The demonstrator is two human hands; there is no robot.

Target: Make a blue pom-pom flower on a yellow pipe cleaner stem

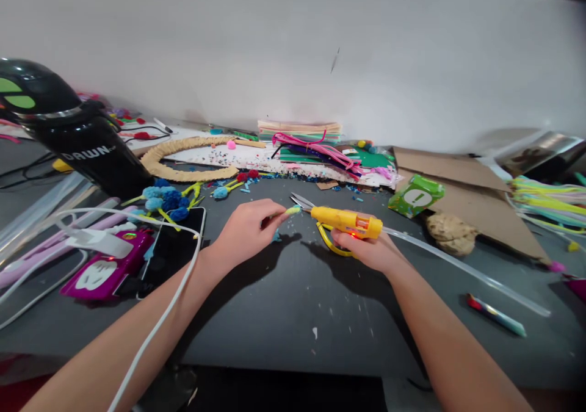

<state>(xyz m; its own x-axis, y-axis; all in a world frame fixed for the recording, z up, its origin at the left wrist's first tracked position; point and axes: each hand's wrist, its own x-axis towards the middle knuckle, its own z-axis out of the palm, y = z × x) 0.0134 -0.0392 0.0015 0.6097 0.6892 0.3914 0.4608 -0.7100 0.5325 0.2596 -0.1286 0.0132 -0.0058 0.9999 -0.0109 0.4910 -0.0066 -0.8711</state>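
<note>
My left hand (251, 227) is closed in a pinch on a short yellow-green pipe cleaner (292, 210) with a bluish tip. Wrapped round a yellow glue gun (339, 218) is my right hand (364, 248); a small red light glows on the gun's body. The nozzle points left, close to the pipe cleaner's tip; whether they touch I cannot tell. A long clear glue stick (467, 271) sticks out of the gun's back. Scissors (326, 238) with yellow handles lie just behind and under the gun, partly hidden by it and my right hand.
At left stand a black bottle (98, 149), a purple power bank (107, 271) with a white cable over my left forearm, and blue pompom stems (169, 201). A straw-coloured ring (160, 159), a green packet (416, 195), cardboard (485, 216) and a pen (497, 315) lie around.
</note>
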